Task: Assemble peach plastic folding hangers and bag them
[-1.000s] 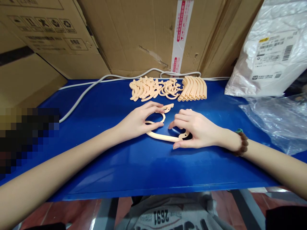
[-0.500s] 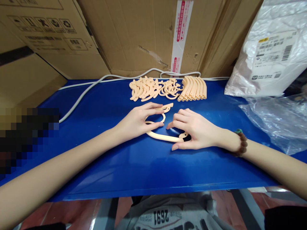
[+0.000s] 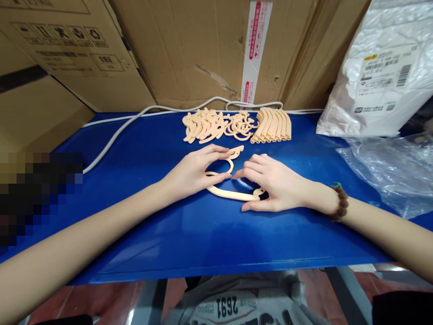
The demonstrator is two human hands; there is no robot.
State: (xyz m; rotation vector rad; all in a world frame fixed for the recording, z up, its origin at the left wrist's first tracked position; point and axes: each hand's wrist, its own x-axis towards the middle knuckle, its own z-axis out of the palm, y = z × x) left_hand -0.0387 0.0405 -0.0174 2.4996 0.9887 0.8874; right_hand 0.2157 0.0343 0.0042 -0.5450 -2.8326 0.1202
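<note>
Several cream plastic parts, which look like pieces of a folding clothes hanger, lie between my hands. My left hand (image 3: 199,168) rests over them, its fingers on a flat slotted piece (image 3: 236,151) and its thumb across the round hook (image 3: 230,168). A long curved hanger arm (image 3: 233,194) runs from under my left hand towards my right. My right hand (image 3: 275,183) sits over the arm's right end, where a small holed piece (image 3: 259,191) partly shows. Its thumb is stretched out below the arm, apart from the bent fingers, and the palm side is hidden.
Behind lie a pile of flat curved pieces (image 3: 204,125), a heap of hooks (image 3: 239,125) and a row of hanger arms (image 3: 273,125). A white cable (image 3: 118,135) crosses the blue table (image 3: 216,239). Cardboard boxes (image 3: 189,49) and a white parcel bag (image 3: 375,85) stand behind; clear plastic (image 3: 385,171) lies right.
My right hand's fingertips have shifted very slightly left, closer to my left thumb. The hanger parts and my left hand are almost where they were.
</note>
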